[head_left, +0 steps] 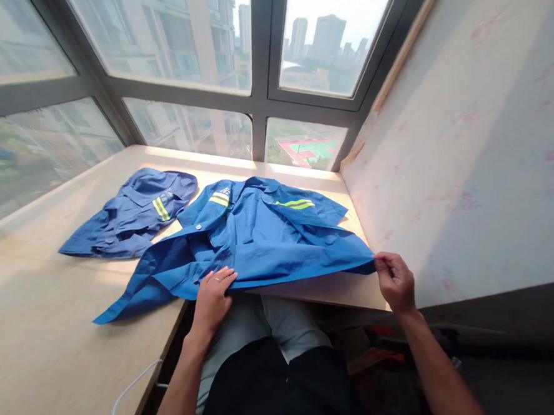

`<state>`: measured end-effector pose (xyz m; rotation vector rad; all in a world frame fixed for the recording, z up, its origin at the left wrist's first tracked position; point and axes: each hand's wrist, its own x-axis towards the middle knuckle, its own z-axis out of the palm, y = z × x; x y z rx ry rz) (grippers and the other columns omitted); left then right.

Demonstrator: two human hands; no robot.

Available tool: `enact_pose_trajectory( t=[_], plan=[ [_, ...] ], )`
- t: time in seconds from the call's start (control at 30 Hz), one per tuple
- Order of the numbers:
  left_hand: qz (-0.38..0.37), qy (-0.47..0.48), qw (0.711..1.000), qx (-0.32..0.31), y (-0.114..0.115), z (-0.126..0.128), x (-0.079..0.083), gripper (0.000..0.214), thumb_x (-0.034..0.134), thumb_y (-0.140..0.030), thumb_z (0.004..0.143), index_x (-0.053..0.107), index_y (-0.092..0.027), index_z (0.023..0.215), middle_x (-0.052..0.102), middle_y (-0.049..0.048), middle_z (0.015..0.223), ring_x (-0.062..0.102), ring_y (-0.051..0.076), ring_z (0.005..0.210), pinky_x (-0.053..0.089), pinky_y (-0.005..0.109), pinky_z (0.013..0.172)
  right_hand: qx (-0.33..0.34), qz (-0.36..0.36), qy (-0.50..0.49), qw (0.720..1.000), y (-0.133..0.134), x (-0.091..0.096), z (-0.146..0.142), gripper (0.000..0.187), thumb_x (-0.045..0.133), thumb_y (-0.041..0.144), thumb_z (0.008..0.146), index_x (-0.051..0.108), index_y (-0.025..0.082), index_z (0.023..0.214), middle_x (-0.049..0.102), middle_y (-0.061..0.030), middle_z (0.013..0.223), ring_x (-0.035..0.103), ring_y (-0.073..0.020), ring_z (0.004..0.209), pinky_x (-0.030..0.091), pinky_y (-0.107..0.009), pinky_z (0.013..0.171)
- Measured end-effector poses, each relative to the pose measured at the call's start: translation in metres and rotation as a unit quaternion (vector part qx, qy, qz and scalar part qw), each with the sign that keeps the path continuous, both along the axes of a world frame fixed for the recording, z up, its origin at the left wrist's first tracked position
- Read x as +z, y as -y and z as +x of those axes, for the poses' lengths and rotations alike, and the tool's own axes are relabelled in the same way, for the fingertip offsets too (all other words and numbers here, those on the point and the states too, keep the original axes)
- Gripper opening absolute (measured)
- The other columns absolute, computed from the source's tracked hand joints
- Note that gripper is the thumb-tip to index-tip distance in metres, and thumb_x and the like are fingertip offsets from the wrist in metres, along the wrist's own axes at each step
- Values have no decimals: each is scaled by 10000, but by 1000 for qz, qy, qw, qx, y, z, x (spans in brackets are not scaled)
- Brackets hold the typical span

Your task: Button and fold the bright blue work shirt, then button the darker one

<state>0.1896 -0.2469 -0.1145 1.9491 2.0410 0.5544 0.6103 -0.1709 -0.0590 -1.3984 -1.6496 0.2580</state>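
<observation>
A big dark-framed window [168,39] wraps round the far side and the left of my corner, and a pale wall [478,126] with faint pink smudges closes off the right. Below them a light wooden table [40,322] runs along the window and down my left side, with me in the cut-out between. The blue work shirt [269,239] lies spread on the far stretch of the table directly in front of me. Its collar points toward the glass, its hem hangs just over the near edge, and one sleeve trails off to the left. A second blue shirt [132,216] lies crumpled farther left, close to the first but not overlapping it. My right hand [396,281] is closed in a pinch on the right corner of the hem, pulling that edge out straight past the table's end. My left hand [213,299] rests on the hem nearer the middle, fingers laid almost flat on the cloth; the thumb is hidden beneath, so I cannot tell whether it grips. A white cable [129,392] loops off the table edge by my left forearm. Yellow-green reflective stripes [297,204] cross the shirt's chest, and a thin ring [217,279] sits on one left finger.
</observation>
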Motion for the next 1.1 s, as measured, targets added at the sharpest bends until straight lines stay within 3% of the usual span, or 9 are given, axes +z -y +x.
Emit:
enact_pose_trajectory(
  t=[0.1,0.2,0.27,0.37,0.43,0.5,0.63,0.77,1.1],
  plan=[
    [-34,74,997,2,9,-24,30,543,478,-46,689,742,-217,1132,706,64,1212,640,229,1170,493,428,1113,126,-189,36,973,13,6,25,384,529,540,906,639,172,892,605,-24,693,555,-136,620,457,-255,582],
    [-159,176,968,-76,16,-37,60,423,641,-199,726,741,-266,1132,707,23,1217,648,226,1162,511,384,1103,290,-421,97,854,11,7,31,429,566,569,878,673,166,980,664,-45,813,613,-150,722,507,-267,661],
    [-232,233,938,-107,12,-40,72,553,776,-406,697,691,-284,1230,676,21,1287,629,245,1208,509,374,1108,319,-482,80,812,-1,0,24,501,593,588,852,658,166,1115,701,-77,969,664,-180,852,551,-306,778],
    [-167,243,954,-57,-12,-41,67,713,717,-619,726,610,-262,1333,590,53,1407,566,267,1300,457,402,1159,280,-418,27,864,-33,-18,-1,548,554,603,871,611,186,1221,697,-102,1124,676,-208,1022,546,-367,945],
    [-72,185,980,1,-37,-38,51,752,627,-648,785,544,-214,1394,526,96,1469,478,284,1388,370,458,1216,267,-343,39,900,-60,-32,-28,514,551,568,882,608,200,1236,686,-110,1183,661,-228,1102,537,-404,982],
    [-45,113,993,-17,-64,-30,31,757,597,-609,826,474,-195,1447,422,127,1543,357,293,1471,335,489,1229,288,-274,74,915,-85,-46,-60,525,546,518,894,583,187,1300,645,-131,1281,633,-249,1178,538,-428,990],
    [-114,-29,992,-46,-105,-4,-9,765,498,-609,890,327,-229,1531,296,134,1605,172,313,1538,201,648,1229,357,-184,223,888,-119,-74,-129,670,573,488,903,453,162,1477,378,-157,1556,382,-275,1455,338,-463,1206],
    [-70,-112,991,-25,-135,7,-38,766,350,-661,918,296,-223,1545,197,135,1636,153,304,1544,126,694,1222,275,-224,355,865,-142,-99,-168,789,494,585,932,329,129,1554,189,-159,1629,202,-311,1528,209,-501,1247],
    [-27,-114,992,-54,-231,-24,-56,789,229,-698,912,293,-240,1551,216,123,1636,137,285,1549,88,611,1266,148,-187,383,893,-223,-115,-164,773,261,662,977,314,161,1564,211,-93,1636,213,-251,1528,170,-421,1257]
  ],
)
